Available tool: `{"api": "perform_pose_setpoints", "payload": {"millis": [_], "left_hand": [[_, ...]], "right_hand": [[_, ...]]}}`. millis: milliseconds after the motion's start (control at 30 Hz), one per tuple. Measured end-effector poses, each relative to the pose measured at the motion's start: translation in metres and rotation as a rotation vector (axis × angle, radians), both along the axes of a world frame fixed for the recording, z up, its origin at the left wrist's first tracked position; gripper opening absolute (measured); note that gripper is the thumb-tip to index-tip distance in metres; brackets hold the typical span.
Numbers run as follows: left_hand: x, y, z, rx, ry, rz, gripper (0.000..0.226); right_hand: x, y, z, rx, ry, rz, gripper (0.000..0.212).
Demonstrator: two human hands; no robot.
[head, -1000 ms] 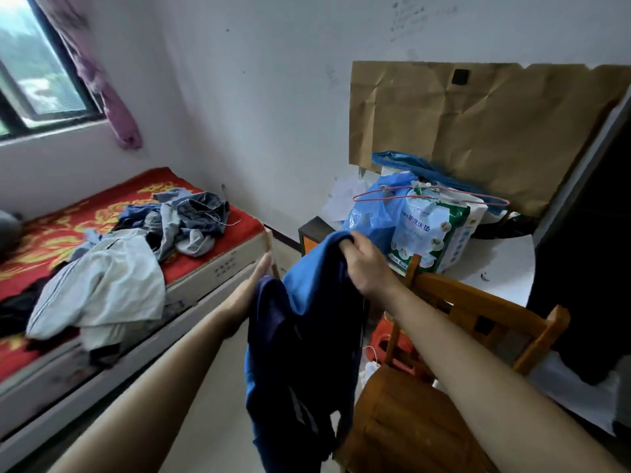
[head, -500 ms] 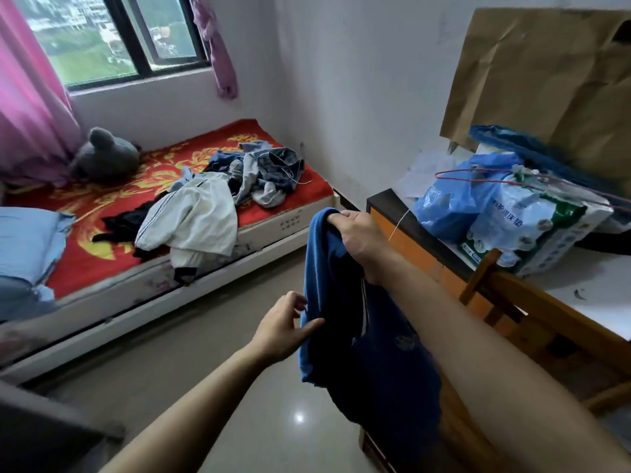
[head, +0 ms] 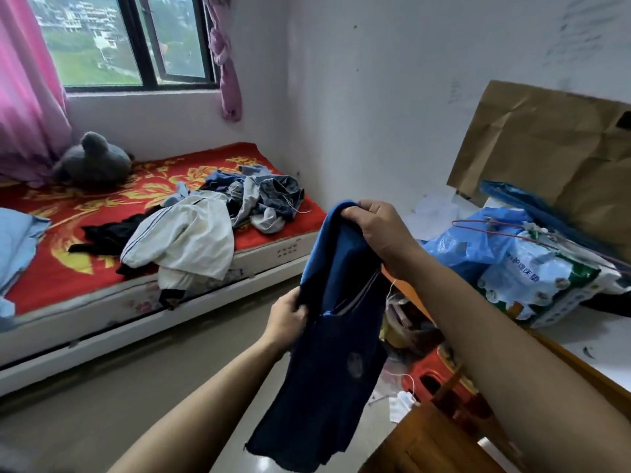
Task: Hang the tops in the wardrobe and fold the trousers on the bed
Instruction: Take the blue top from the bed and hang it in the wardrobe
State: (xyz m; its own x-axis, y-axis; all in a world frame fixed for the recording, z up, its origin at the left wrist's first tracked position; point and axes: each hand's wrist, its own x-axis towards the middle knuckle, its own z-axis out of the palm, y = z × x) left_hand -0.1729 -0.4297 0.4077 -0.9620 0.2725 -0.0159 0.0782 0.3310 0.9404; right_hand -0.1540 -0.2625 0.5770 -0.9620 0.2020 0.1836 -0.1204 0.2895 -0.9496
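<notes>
A dark blue garment (head: 336, 363) with a lighter blue upper part hangs in front of me over the floor. My right hand (head: 379, 230) grips its top edge. My left hand (head: 288, 317) pinches its left side lower down. On the bed (head: 102, 261) with its red and yellow cover lies a white jacket with dark stripes (head: 184, 238), and behind it a heap of blue and grey clothes (head: 259, 196). A black garment (head: 109, 233) lies partly under the white jacket. The wardrobe is out of view.
A desk at the right carries a blue plastic bag (head: 478, 240), a green-and-white pack (head: 539, 285) and red wire hangers (head: 532, 235). A wooden chair (head: 444, 442) stands at the lower right, a red stool (head: 430, 373) beyond it. A grey plush toy (head: 92, 160) sits by the window.
My view has turned left toward the bed and window. My left hand has closed on the garment's left side, having only touched it before. My right hand keeps its hold on the top.
</notes>
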Motion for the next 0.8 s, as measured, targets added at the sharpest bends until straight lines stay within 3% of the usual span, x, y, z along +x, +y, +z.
{"api": "perform_pose_setpoints", "payload": {"millis": [33, 67, 200, 267, 300, 433, 567, 700, 800], "left_hand": [[-0.011, -0.016, -0.001, 0.036, -0.030, 0.085, 0.029], [-0.021, -0.034, -0.002, 0.048, -0.050, 0.167, 0.027], [-0.057, -0.113, -0.007, 0.007, -0.071, 0.355, 0.011], [-0.068, -0.144, -0.007, -0.032, -0.075, 0.383, 0.008], [-0.072, -0.158, -0.006, -0.074, -0.061, 0.392, 0.014], [-0.068, -0.209, -0.002, -0.443, -0.008, 0.380, 0.073], [-0.048, -0.234, -0.017, -0.661, 0.039, 0.513, 0.118], [-0.031, -0.250, -0.019, -0.749, 0.306, 0.773, 0.105], [-0.024, -0.267, -0.006, -0.690, 0.209, 0.975, 0.069]], "right_hand": [[-0.008, 0.002, -0.002, 0.235, 0.059, -0.058, 0.007], [-0.015, 0.005, -0.005, 0.470, 0.105, -0.098, 0.012], [-0.045, 0.000, -0.032, 1.133, 0.111, 0.124, 0.068], [-0.059, -0.016, -0.049, 1.417, 0.095, 0.236, 0.073], [-0.066, -0.027, -0.056, 1.460, 0.115, 0.282, 0.068], [-0.095, -0.085, -0.054, 1.116, 0.135, 0.401, 0.024], [-0.126, -0.163, -0.050, 0.820, 0.138, 0.548, 0.036], [-0.141, -0.245, -0.052, 0.651, 0.117, 0.744, 0.048], [-0.155, -0.294, -0.046, 0.510, 0.118, 0.839, 0.048]]}}
